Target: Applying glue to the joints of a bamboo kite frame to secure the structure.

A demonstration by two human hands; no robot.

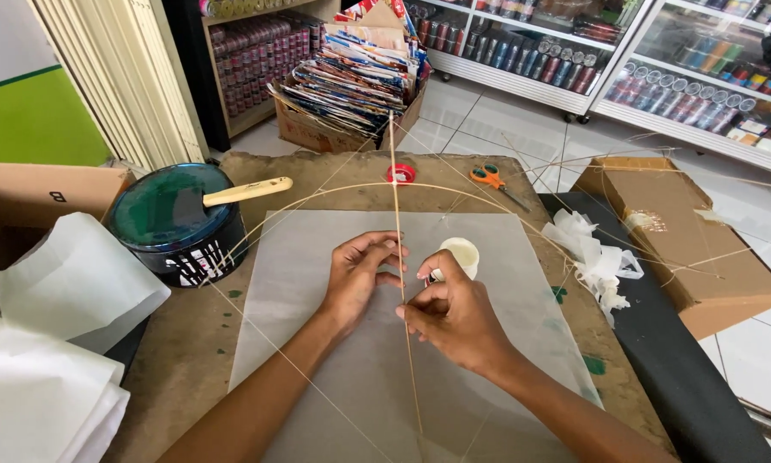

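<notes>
Both hands meet in the middle of the counter (188,360). Left hand (355,279) has its grip closed softly, with the fingertips pinching the thin straight stick (400,257) that runs up and down. Right hand (454,317) has its grip closed too, pinching something very small just beside the stick; it looks like thread, but it is too tiny to be sure. A small white spool (462,255) sits right behind the right hand's fingers, and I cannot tell if the hand touches it.

The stick lies over a big sheet of thin white paper (317,283). A second stick, the bent stick (334,195), curves like a bow across the top of the paper and crosses the straight one above the hands.

What could go wrong? These sticks look very thin. I think a hard squeeze or a sharp pull could snap one. If the pinch slips, the straight stick could slide sideways, and then it would not sit in the middle of the paper. The paper looks so light that a dragging wrist could wrinkle or tear it.

Farther out, a round dark tub (175,227) with a wooden handle (246,190) on top stands near the left. A bump from an elbow might tip it onto the paper. Orange scissors (491,178) and a red tape roll (401,174) lie near the far edge, well apart from the hands.
</notes>
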